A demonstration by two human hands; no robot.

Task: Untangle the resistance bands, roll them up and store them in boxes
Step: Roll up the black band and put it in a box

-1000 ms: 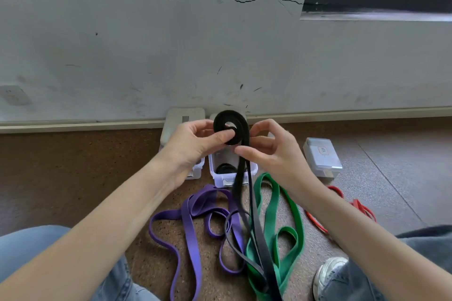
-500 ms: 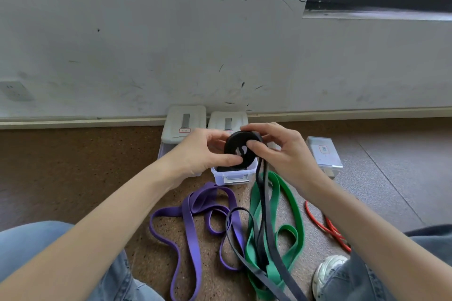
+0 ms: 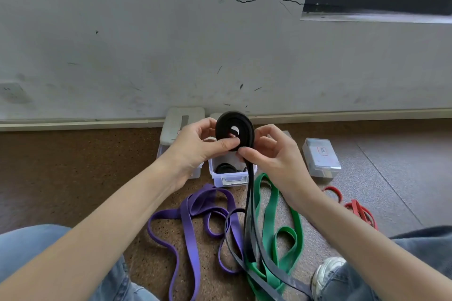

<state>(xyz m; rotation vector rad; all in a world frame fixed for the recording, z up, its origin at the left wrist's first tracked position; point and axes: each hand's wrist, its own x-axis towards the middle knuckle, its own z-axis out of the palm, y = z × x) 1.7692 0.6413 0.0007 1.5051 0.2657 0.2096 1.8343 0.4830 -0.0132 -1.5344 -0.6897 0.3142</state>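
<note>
Black resistance band (image 3: 234, 131): partly wound into a flat coil, held upright in the air in front of the wall (image 3: 146, 56), its open face toward the camera. The unwound tail drops straight down from the coil's lower right edge, long axis near vertical, then trails across the floor (image 3: 73, 178) toward the viewer, lying over the green band.

Left hand (image 3: 195, 146): pinches the coil from the left, thumb pressed across the front face, fingers behind.

Right hand (image 3: 274, 151): fingers curled, pinching the band at the foot of the coil where the tail leaves it. The two hands sit close together, both clamped on the same band.

Open box (image 3: 228, 177): clear, purple-trimmed, on the floor directly below the coil; holds a rolled black band (image 3: 225, 168).

Closed box (image 3: 182, 124): white lid, just left of the open one, against the skirting, partly hidden by the left hand.

Small lidded box (image 3: 320, 156): clear, to the right, apart from the others; contents cannot be told.

Purple band (image 3: 190, 227): loose loops on the floor, long run toward the viewer.

Green band (image 3: 271, 222): loose loops right of the purple, under the black tail.

Red band (image 3: 359, 210): bunched at far right, near the right forearm.

Shoe (image 3: 327, 273): lower right; denim-clad knees at both lower corners.
</note>
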